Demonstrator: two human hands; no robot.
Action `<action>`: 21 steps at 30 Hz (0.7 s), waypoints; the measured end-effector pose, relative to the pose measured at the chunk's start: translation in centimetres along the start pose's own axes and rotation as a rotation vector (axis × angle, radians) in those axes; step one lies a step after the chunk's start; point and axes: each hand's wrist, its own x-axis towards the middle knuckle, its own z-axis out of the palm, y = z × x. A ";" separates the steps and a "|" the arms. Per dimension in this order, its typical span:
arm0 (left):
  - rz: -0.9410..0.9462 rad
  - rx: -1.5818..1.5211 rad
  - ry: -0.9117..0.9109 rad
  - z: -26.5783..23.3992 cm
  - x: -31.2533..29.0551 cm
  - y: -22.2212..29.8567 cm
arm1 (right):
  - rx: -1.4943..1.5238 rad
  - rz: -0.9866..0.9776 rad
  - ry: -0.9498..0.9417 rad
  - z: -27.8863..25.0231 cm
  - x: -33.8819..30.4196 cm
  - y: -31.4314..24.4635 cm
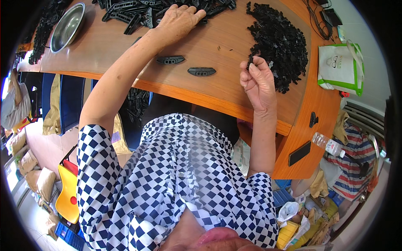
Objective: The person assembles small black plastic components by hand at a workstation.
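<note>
My left hand (179, 24) reaches to the far edge of the view. Its fingers are stretched out over a pile of long black plastic parts (133, 21), and what lies under the palm is hidden. My right hand (259, 81) is raised over the right of the table, thumb and fingertips pinching a small black plastic piece (251, 62). Just beyond it spreads a heap of small black clips (279, 44). Between my hands, near the table's front edge, lie two separate black handle-shaped parts, one on the left (170, 60) and one on the right (201, 71).
A metal bowl (67, 28) stands at the far left of the wooden table (226, 94). Along the right side are a phone (300, 153), a plastic bottle (328, 144) and a white-green bag (341, 67). More black parts (137, 104) lie below the table edge.
</note>
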 end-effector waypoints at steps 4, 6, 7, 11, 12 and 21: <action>0.018 -0.021 0.032 1.6 0.6 -0.4 | -0.070 -0.008 0.007 0.2 -0.4 0.7; -0.176 -0.557 0.040 1.6 0.1 0.2 | -0.185 -0.073 0.074 0.9 -0.6 1.1; -0.289 -0.817 -0.056 1.1 -0.1 0.8 | -0.183 -0.076 0.079 1.1 -0.5 1.3; -0.457 -2.122 -0.207 -1.1 -1.9 4.5 | -0.351 -0.243 0.202 2.8 0.2 2.3; -0.450 -2.260 -0.226 -1.8 -2.2 5.2 | -0.354 -0.312 0.213 3.3 0.4 2.5; -0.519 -2.337 -0.203 -3.4 -3.5 8.3 | -0.299 -0.312 0.189 4.2 1.2 3.2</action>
